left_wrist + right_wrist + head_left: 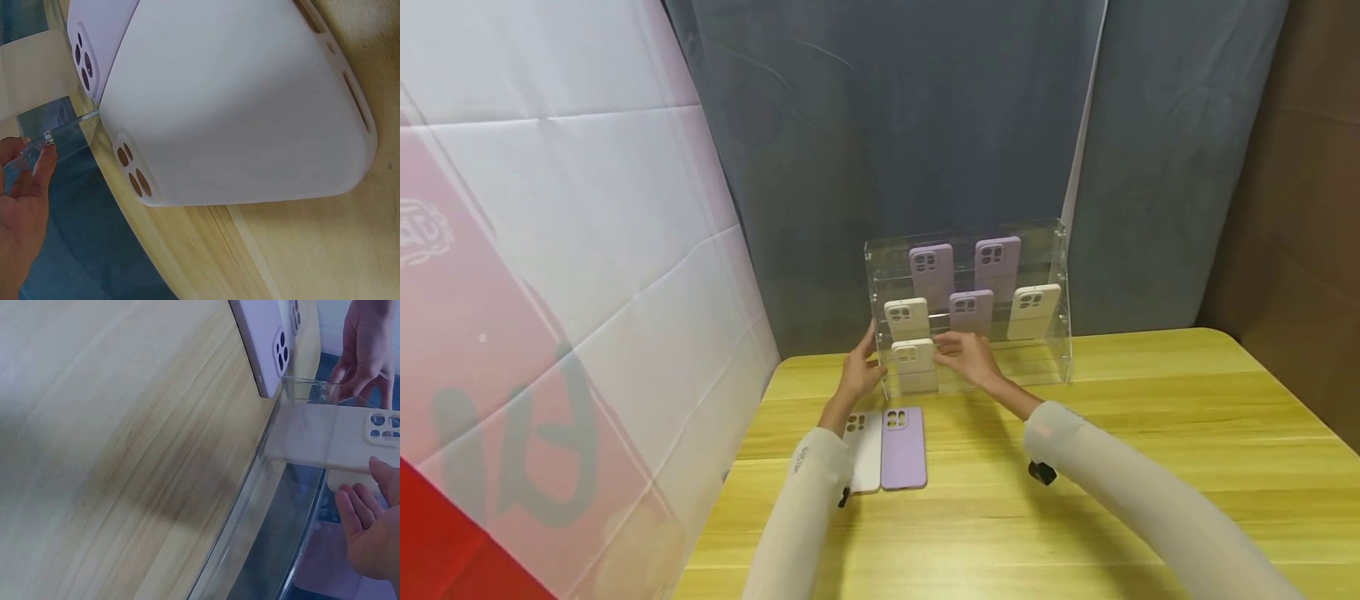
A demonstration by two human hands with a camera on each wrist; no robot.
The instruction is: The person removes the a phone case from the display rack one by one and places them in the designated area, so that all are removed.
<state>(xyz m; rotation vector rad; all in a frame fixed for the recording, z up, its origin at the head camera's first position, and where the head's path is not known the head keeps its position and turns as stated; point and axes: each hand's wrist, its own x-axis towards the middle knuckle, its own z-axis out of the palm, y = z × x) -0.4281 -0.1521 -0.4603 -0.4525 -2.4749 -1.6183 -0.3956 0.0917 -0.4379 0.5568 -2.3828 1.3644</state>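
Left hand grips the clear rack; right hand, fingers extended, touches the lowest white case.

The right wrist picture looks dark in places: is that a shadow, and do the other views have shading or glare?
Right wrist: yes, a broad, soft-edged shadow on the table; head: a shadow below the right sleeve, thin bright glints on the clear rack; left wrist: soft grey shading across the white phone case.
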